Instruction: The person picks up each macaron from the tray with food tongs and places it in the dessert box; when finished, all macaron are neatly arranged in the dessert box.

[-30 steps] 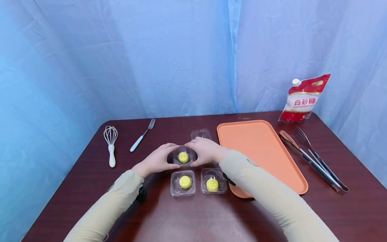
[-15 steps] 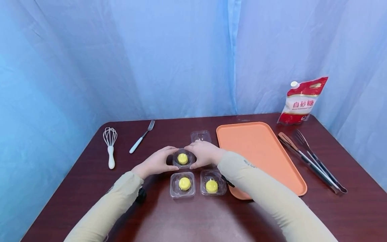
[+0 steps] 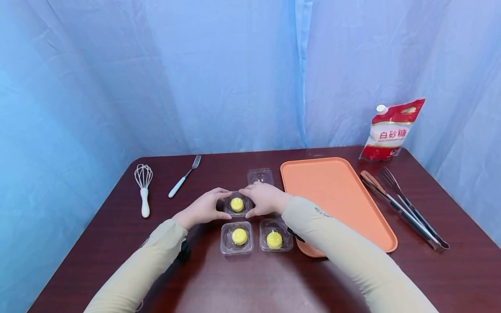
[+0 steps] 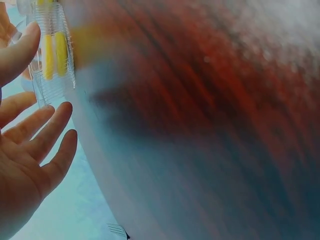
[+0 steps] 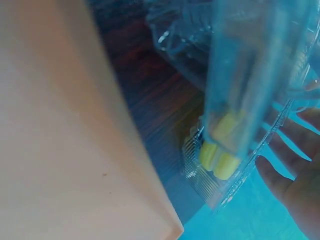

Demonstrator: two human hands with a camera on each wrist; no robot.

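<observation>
A clear plastic box (image 3: pixel 238 194) holding a yellow macaron (image 3: pixel 237 204) sits between both hands in the head view. My left hand (image 3: pixel 204 208) holds its left side, thumb near and fingers at the far corner. On the opposite side my right hand (image 3: pixel 267 198) grips it the same way. The left wrist view shows the macaron (image 4: pixel 61 53) side-on inside the box, close to the thumb. In the right wrist view, fingertips lie along the box (image 5: pixel 204 186). Nearer the front stand two more clear boxes, left (image 3: pixel 225 244) and right (image 3: pixel 276 223), each with a yellow macaron.
Behind the right hand, another clear box (image 3: pixel 260 174) is partly hidden. An orange tray (image 3: pixel 328 182) lies to the right, partly under the right sleeve. Tongs (image 3: pixel 411 213) and a sugar pouch (image 3: pixel 387 134) are beyond it. On the left lie a whisk (image 3: pixel 144 191) and fork (image 3: pixel 184 177).
</observation>
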